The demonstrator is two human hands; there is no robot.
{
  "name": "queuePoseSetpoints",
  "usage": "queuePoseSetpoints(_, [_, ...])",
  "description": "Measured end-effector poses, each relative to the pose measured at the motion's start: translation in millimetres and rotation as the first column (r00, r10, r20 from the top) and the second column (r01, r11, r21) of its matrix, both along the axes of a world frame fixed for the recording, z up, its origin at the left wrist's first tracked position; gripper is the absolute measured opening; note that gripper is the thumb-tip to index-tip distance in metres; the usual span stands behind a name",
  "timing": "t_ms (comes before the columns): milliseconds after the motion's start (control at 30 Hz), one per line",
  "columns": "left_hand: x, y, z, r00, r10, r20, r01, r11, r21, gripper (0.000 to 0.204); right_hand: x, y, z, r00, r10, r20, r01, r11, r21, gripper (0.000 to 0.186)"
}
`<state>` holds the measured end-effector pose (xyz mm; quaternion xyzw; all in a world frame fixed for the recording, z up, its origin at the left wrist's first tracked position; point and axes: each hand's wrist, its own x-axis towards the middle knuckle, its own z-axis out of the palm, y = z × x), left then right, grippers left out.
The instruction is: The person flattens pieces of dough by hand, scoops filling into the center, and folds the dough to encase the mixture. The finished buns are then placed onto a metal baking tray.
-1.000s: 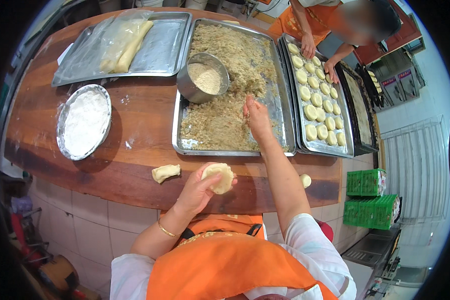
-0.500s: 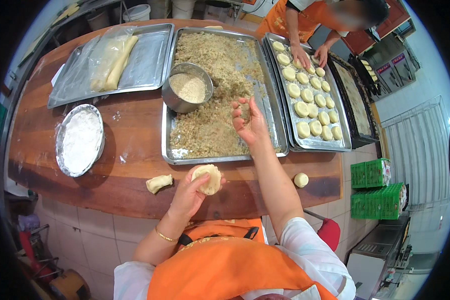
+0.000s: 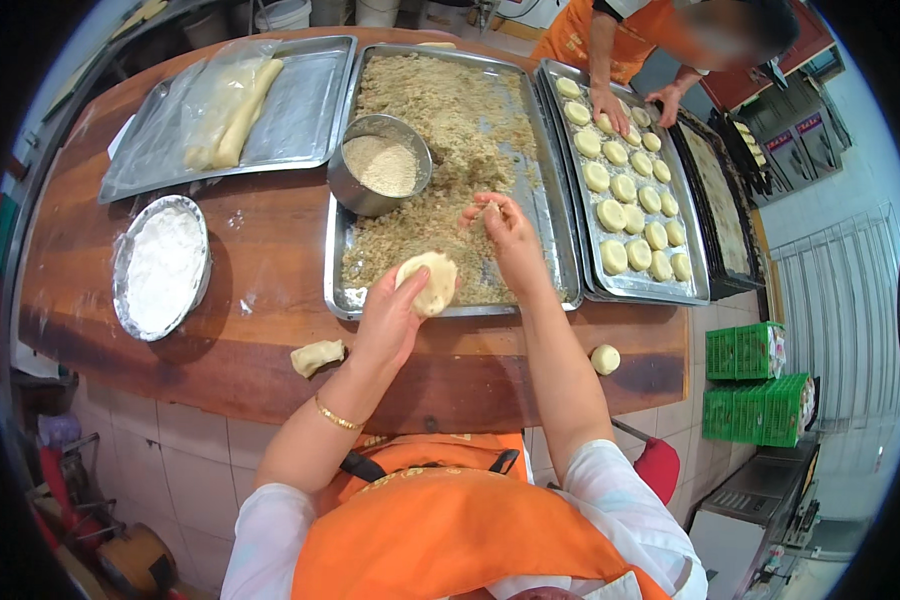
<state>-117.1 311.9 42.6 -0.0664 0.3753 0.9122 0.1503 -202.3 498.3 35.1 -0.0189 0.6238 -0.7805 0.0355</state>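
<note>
My left hand (image 3: pixel 390 318) is closed on a flattened round of pale dough (image 3: pixel 431 284), thumb across its face, over the near edge of the large metal tray (image 3: pixel 440 311). My right hand (image 3: pixel 505 232) hovers above that tray with its fingers curled around a little crumbly filling, mostly hidden by the fingers. Loose tan crumbly filling (image 3: pixel 420 100) is spread through the tray. A steel pot (image 3: pixel 355 190) of pale crumbs stands in it, left of my right hand. On the wood nearby lie a short dough piece (image 3: pixel 317 357) and a round dough ball (image 3: pixel 605 359).
A bowl of white flour (image 3: pixel 160 265) sits at left. Behind it, a tray (image 3: pixel 300 100) holds a dough roll (image 3: pixel 245 115) under plastic. At right, a co-worker's hands (image 3: pixel 610 108) touch rounds on a tray of dough rounds (image 3: pixel 635 220). Green crates (image 3: pixel 755 410) stand beyond the table.
My left hand has moved forward and right with the dough round, from the table's front to the tray's edge. My right hand's fingers have curled in and turned toward the left hand.
</note>
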Motion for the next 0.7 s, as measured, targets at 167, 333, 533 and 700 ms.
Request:
queuePoseSetpoints(167, [-31.9,29.4,-0.6,0.985,0.05,0.168,-0.074,0.987,0.141,0.029,20.5,-9.5,12.8,0.873,0.08,-0.482,0.176,0.869,0.463,0.053])
queuePoseSetpoints(333, [-42.7,39.1,-8.3,0.985,0.053,0.162,-0.098,0.952,0.289,0.032,41.6,-14.6,9.7,0.783,0.263,-0.564,0.383,0.51,0.77,0.037])
queuePoseSetpoints(533, [-38.5,35.7,-19.2,1.0,0.011,-0.012,-0.009,0.978,0.208,0.026,46.9,-16.0,33.9,0.895,0.168,-0.413,0.176,0.717,0.674,0.032])
queuePoseSetpoints(700, [-41.0,41.5,-28.7,0.995,0.094,0.018,-0.096,0.981,0.171,0.021,47.2,-22.2,19.1,0.869,0.121,-0.481,0.263,0.709,0.654,0.025])
